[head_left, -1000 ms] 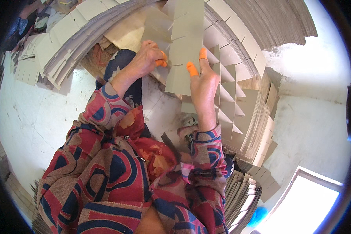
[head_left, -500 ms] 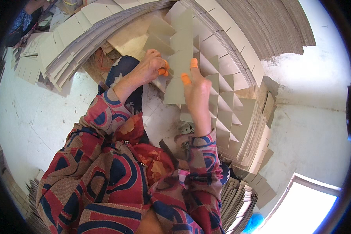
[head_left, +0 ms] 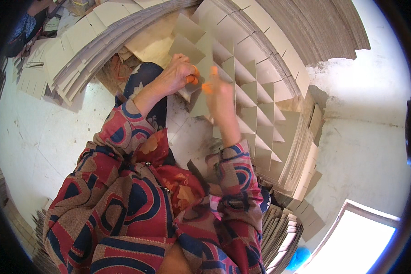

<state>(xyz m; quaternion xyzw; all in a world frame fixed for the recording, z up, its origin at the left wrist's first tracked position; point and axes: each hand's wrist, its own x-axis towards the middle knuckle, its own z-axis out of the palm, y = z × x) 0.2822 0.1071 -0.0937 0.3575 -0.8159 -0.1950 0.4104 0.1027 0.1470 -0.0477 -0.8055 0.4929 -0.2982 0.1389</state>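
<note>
Red, blue and brown patterned clothes (head_left: 137, 196), filling the low middle, cut off by the bottom edge. On the left, pale floor (head_left: 41, 128) with small dark specks, bending away into the black rim. Up high on the left, a long curved row of card sheets (head_left: 100, 29), cut off at the top. In the upper middle, a grid of thin card (head_left: 246, 93) with pockets like little diamonds, just right of the left hand (head_left: 176, 76) and partly hidden behind the right hand (head_left: 221, 102). Past the grid, at the top right, a big stack of grey card (head_left: 319, 29), with sheets too close together to count. Low on the right, a bright white panel (head_left: 360, 242), too shiny to make out. On the lap, a red cloth (head_left: 182, 182) with flowers, partly covered by the clothes. Between the hands, a strip of card (head_left: 200, 107); hard to see where joined to the grid.

Left hand: fingers curled in, at the grid's left edge; can't tell if pinching card. Right hand: blurry, one finger pointing up, thumb out to the left, close over the strip; can't tell if holding on. At the bottom right, a bright blue thing (head_left: 299, 259), too blurry to name. Smallest of all, orange finger covers (head_left: 192, 78), two on each hand.
</note>
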